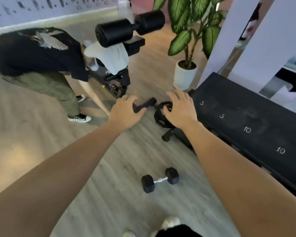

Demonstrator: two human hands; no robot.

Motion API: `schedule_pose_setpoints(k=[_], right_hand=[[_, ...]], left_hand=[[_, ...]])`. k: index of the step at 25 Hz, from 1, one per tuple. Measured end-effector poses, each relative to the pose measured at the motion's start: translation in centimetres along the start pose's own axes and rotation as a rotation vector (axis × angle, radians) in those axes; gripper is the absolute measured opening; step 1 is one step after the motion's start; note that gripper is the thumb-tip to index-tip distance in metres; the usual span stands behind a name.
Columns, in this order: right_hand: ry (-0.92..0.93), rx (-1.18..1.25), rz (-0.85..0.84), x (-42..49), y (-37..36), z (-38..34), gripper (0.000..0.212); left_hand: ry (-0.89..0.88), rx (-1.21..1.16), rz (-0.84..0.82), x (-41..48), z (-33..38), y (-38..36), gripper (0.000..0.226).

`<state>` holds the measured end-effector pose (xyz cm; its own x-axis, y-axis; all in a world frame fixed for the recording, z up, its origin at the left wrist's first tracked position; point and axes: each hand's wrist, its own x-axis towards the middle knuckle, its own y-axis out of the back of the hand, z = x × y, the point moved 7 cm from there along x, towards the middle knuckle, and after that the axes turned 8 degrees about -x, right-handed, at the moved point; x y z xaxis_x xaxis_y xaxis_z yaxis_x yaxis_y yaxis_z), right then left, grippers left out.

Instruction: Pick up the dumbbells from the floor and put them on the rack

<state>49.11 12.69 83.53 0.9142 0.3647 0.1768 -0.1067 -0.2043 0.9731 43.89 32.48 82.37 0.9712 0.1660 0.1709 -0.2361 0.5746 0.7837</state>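
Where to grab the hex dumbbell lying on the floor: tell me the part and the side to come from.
Take the hex dumbbell by its chrome middle bar, coming straight down from above. It lies flat on the floor, the bar narrow and exposed between two wide black heads, with open space all round.

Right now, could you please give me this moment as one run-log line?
left hand: open, empty | right hand: open, empty | dumbbell: on floor | rack: top shelf bare

Bare floor [109, 185] around dumbbell [160, 179], rack [246, 117] alongside
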Motion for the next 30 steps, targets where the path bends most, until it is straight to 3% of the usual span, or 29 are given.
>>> schedule_pose_setpoints(k=[6,12,16,20,24,30], right_hand=[[-0.099,0.046,-0.073,4.3,-4.8,3.7,0.065],[-0.419,0.130,-0.053,5.2,-6.6,13.2,0.053],[-0.647,0.153,0.022,3.2,-6.2,18.0,0.047],[-1.016,0.077,0.118,-0.9,-4.9,20.9,0.027],[-1.442,0.027,0.147,-5.4,-3.2,18.7,0.028],[-1.748,0.005,0.369,-13.5,-0.8,11.0,0.024]], left_hand=[[-0.034,0.086,-0.246,3.1,0.3,-5.5,0.062],[-0.241,0.155,-0.432,10.0,4.5,-12.0,0.061],[-0.434,0.019,-0.493,13.5,9.1,-16.8,0.044],[-0.660,-0.198,-0.664,16.3,13.3,-22.1,0.023],[-0.807,-0.310,-0.863,17.2,16.9,-24.4,0.008],[-1.059,-0.243,-1.122,10.9,21.2,-23.8,0.012]])
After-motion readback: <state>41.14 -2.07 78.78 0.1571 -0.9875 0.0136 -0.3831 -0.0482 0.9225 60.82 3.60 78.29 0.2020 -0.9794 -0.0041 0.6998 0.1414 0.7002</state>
